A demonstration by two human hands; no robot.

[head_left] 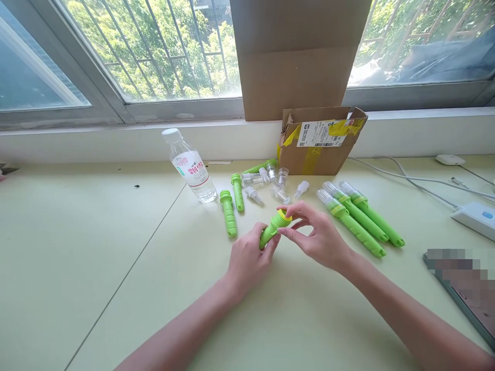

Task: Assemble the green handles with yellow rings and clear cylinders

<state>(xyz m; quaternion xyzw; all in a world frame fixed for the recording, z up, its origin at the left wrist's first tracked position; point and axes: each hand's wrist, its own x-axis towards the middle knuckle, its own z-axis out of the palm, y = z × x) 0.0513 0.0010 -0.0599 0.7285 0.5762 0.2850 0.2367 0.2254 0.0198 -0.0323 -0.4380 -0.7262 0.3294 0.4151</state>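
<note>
My left hand (249,257) is wrapped round a green ribbed plastic handle (274,229), tilted with its wide end up and to the right. A yellow ring (285,216) sits at that wide end. My right hand (319,234) has its fingertips on the ring and its thumb against the handle's collar. Beyond my hands lie two loose green handles, a nearer one (229,216) and a farther one (237,195). Several clear plastic caps (281,194) and white nozzle-like pieces (254,195) are scattered beside them.
Three green handles with clear caps fitted (353,214) lie at the right. A water bottle (191,167) stands at the back left. An open cardboard box (313,154) is by the window wall. Cables, a white power strip (475,216) and a phone (460,293) occupy the right side.
</note>
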